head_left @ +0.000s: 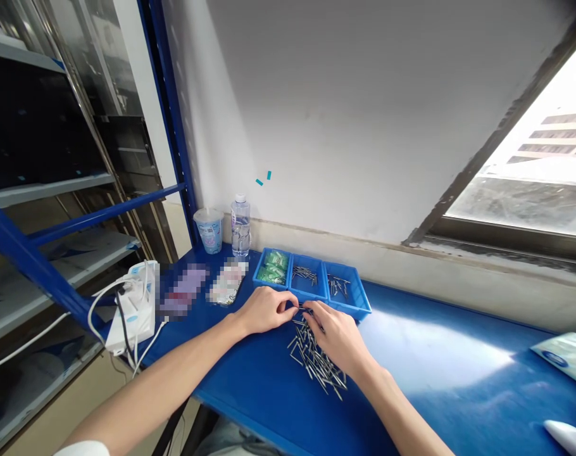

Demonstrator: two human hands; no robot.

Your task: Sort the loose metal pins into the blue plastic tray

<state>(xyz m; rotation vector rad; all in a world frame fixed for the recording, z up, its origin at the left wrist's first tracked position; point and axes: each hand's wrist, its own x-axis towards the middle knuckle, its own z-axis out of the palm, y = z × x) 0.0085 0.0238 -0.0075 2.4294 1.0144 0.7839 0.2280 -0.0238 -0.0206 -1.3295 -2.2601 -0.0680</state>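
Observation:
My left hand (268, 310) is closed in a pinch, thumb and forefinger on one end of a thin metal rivet (302, 308). My right hand (336, 332) meets it from the other side, its curled fingertips at the same rivet; its thumb is mostly hidden. Beneath and in front of the right hand spreads a loose pile of silver rivets (319, 366). Just beyond both hands stands a blue three-part bin (359, 303). Its left compartment holds green packets (273, 266), while rivets lie in the middle one (306, 275) and the right one (338, 286).
A lidded cup (209, 231) and a water bottle (240, 227) stand by the wall. Two blurred flat items lie left of the bin, near a white power strip (135, 307) with cables. A plastic packet (568, 360) and a white object (567, 437) rest at the blue table's right.

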